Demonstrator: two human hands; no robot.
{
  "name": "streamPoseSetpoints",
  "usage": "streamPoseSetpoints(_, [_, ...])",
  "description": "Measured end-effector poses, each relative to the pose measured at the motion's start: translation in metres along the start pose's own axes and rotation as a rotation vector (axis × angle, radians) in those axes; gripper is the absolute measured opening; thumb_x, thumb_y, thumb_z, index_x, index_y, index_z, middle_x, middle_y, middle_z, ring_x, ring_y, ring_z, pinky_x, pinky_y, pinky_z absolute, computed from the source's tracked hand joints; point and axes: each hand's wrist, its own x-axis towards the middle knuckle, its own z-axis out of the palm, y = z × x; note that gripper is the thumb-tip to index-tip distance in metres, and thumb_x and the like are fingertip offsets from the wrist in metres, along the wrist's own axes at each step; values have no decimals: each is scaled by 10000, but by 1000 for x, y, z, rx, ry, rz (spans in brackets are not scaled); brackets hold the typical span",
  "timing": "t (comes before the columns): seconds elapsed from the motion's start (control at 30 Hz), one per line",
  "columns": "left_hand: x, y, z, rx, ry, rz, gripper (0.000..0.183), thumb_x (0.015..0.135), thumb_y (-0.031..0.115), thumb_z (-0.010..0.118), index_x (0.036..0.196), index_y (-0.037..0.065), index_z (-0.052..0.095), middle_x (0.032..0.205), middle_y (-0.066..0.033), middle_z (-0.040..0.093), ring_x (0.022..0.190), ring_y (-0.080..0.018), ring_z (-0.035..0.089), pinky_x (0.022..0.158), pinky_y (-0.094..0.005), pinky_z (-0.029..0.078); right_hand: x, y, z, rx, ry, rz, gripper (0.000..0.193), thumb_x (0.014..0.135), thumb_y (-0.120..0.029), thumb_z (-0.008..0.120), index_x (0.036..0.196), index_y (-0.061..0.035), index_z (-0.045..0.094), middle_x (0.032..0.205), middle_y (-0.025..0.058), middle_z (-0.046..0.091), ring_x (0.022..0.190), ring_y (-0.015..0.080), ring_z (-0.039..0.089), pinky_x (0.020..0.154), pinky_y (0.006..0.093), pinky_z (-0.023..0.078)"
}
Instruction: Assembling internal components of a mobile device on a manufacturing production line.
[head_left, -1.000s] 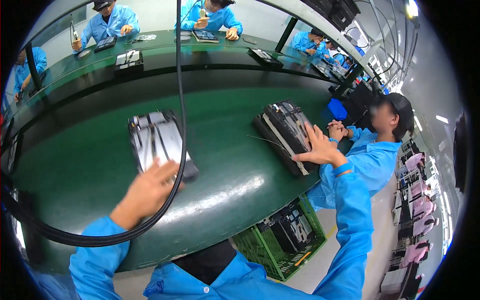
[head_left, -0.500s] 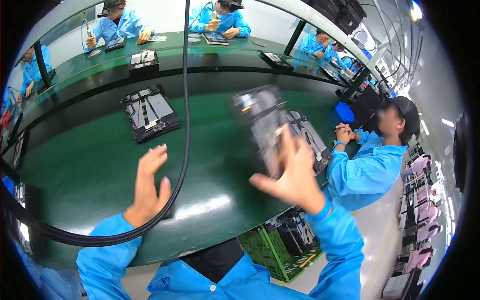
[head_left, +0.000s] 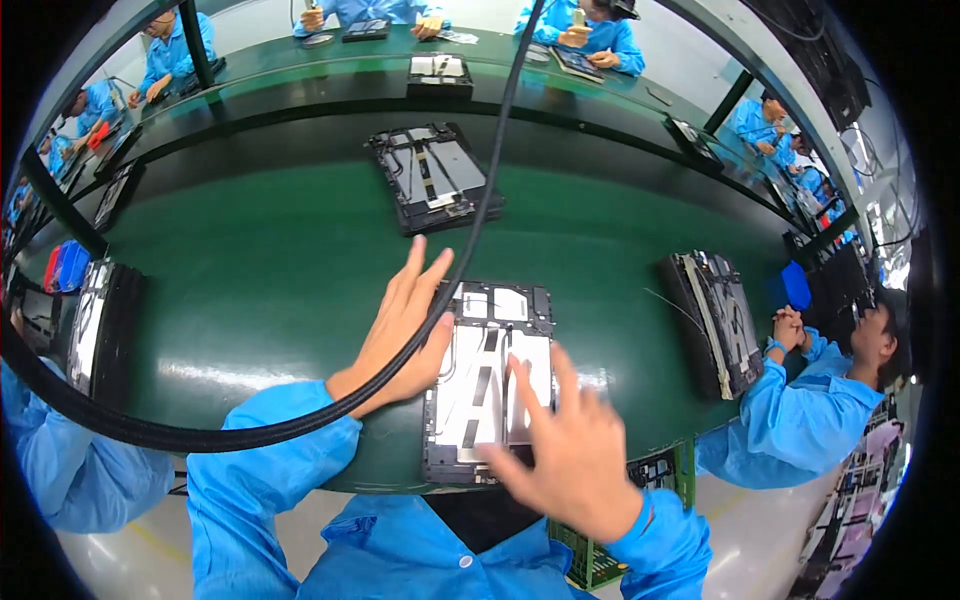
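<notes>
An opened tablet (head_left: 462,400), with silver battery panels and black strips in a dark frame, lies on the green table close in front of me. My left hand (head_left: 395,335) is at its upper left edge, fingers stretched out and the thumb next to the frame. Over the tablet's lower right part is my right hand (head_left: 575,455). Its fingers are spread and slightly bent, gripping nothing; whether the fingertips touch the panel is hard to tell. A thick black cable (head_left: 290,437) loops across the view in front of my left wrist.
Behind the tablet sits a stack of opened tablets (head_left: 428,178). More stacked tablets (head_left: 722,325) stand at the right, beside a seated co-worker (head_left: 790,400), and another stack (head_left: 95,325) is at the left. A green crate (head_left: 684,472) shows below the table edge.
The tablet that my right hand carried above the right-hand stack now lies on the table before me. My right hand has let go. The view has turned rightward.
</notes>
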Motion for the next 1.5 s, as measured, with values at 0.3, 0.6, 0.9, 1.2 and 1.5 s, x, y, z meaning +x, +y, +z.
streamPoseSetpoints(0.3, [16,-22,-30,-189,-428,19,844,865,34,710,1665,42,439,1677,-187,507,1609,-407,420,1397,-620,130,132,61,60,543,52,-323,213,930,-193,802,1060,-64,694,1226,151,630,1168,363,556,1028,483,479])
streamPoseSetpoints(0.6, [8,-14,-43,-162,-451,68,957,836,-5,764,1714,66,389,1715,-197,462,1636,-411,378,1394,-614,159,131,56,68,624,176,-289,164,929,-151,820,939,-53,688,1179,121,647,1089,349,599,952,453,494])
streamPoseSetpoints(0.9, [14,-15,-46,-197,-494,67,959,852,31,799,1723,84,402,1717,-192,475,1630,-402,404,1388,-615,177,127,57,68,637,202,-271,173,871,-123,864,919,-64,709,1139,101,661,1052,336,605,899,437,506])
streamPoseSetpoints(1.2, [17,-11,-44,-192,-502,43,974,854,27,790,1739,106,391,1688,-213,493,1614,-416,419,1384,-622,176,128,59,63,717,141,-183,156,788,-95,913,840,-83,767,1195,75,688,1093,288,605,918,389,507])
streamPoseSetpoints(1.5, [12,0,-33,-147,-433,28,1048,832,-49,711,1785,131,314,1586,-232,490,1523,-466,455,1367,-667,159,129,68,56,753,51,-246,146,706,-127,899,762,-111,765,1233,89,694,1150,329,627,996,430,506])
